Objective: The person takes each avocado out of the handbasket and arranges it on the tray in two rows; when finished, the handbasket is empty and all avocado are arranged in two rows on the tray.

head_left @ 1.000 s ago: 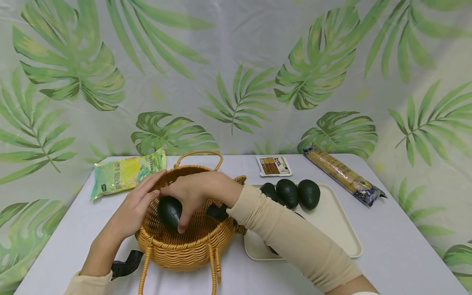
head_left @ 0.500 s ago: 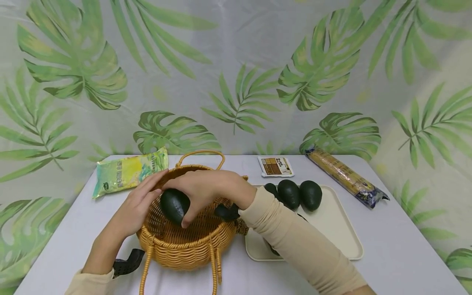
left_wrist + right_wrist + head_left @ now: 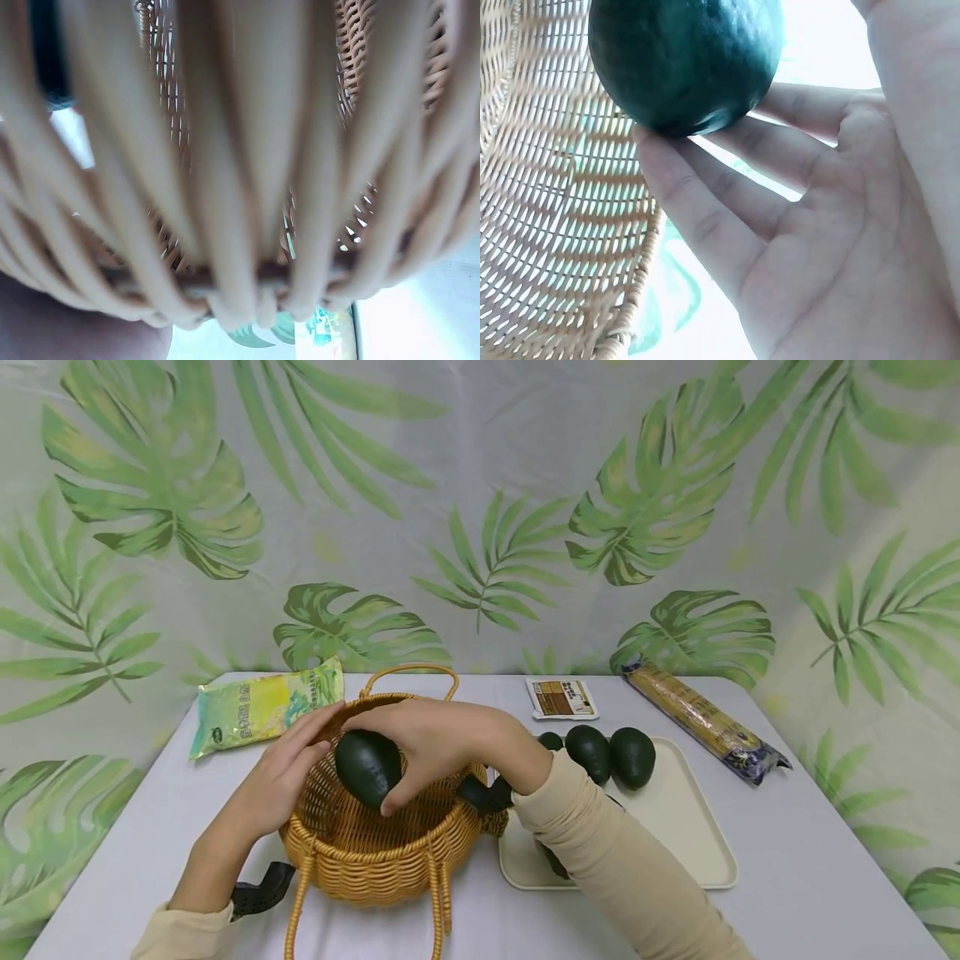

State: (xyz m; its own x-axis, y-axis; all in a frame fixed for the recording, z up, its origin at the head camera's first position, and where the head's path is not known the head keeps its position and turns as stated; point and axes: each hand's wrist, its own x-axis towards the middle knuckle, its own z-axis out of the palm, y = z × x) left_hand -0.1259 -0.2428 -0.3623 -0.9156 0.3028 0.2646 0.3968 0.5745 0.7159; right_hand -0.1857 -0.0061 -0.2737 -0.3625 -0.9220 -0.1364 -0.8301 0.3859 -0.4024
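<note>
My right hand [image 3: 438, 743] grips a dark green avocado [image 3: 367, 768] between thumb and fingers, over the mouth of the round wicker basket [image 3: 375, 881]. In the right wrist view the fingertips lie along the lower side of the avocado [image 3: 682, 64], with the woven wall [image 3: 562, 225] beside them. My left hand [image 3: 273, 777] rests along the basket's left rim, its fingers extended and the thumb tip at the edge. The basket's weave [image 3: 247, 150] fills the left wrist view. Part of the basket's inside is hidden behind the avocado and right hand.
Several avocados [image 3: 632, 758] lie on a cream tray [image 3: 675, 835] to the right, partly covered by my right forearm. A green-yellow packet [image 3: 258, 706] stands back left. A small brown-white packet [image 3: 562, 699] and a long noodle-like pack [image 3: 697, 718] are at the back right.
My right hand has risen and shifted right with the avocado, lifting it from inside the basket to over its mouth. The left hand has stayed at the rim.
</note>
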